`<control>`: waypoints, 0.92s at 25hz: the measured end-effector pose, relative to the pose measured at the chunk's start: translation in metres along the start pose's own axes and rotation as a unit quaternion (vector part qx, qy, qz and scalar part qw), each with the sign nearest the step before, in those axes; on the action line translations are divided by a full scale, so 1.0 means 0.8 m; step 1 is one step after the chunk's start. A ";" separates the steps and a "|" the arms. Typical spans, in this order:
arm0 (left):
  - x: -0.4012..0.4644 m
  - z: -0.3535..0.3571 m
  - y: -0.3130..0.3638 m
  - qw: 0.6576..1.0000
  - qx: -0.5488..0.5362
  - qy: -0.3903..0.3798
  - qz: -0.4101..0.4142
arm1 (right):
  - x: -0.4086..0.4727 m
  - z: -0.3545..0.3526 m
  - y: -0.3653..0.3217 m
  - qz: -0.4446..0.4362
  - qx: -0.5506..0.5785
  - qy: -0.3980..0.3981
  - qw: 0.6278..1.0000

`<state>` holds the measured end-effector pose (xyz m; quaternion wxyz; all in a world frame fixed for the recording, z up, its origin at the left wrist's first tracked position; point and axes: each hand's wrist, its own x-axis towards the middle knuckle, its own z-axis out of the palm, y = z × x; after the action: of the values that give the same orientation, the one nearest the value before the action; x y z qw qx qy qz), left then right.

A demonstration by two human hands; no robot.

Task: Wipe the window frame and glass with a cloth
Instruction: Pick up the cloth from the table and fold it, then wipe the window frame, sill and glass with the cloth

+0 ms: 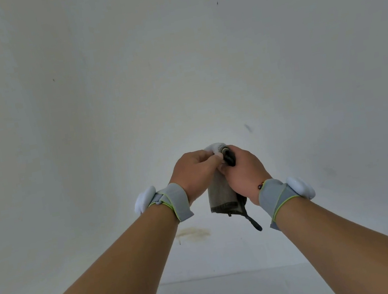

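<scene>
Both hands up front | your left hand (192, 170) and right hand (242, 172) pinch the cloth (222, 193) between curled fingers — likely refolding it | window not in view — only wall (126, 81).

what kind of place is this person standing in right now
Probably indoors, in a plain room, facing a bare white painted wall with small dark specks and a brownish stain low down. Both hands, left and right, grip a folded cloth. No window shows.
</scene>
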<state>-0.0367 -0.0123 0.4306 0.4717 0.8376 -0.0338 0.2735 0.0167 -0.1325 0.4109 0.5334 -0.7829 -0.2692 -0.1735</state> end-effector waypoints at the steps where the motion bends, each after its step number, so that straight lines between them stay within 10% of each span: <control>1: 0.001 0.000 0.002 1.000 0.025 0.002 0.015 | 0.000 -0.002 -0.002 0.002 -0.005 0.003 1.000; 23: -0.071 -0.061 -0.005 0.950 0.276 0.132 -0.066 | -0.019 0.033 -0.014 -0.061 -0.006 -0.079 0.995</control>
<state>-0.1042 0.0183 0.4196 0.2391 0.8919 0.1613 0.3482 -0.0030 -0.1087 0.4010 0.4943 -0.7792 -0.3569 -0.1451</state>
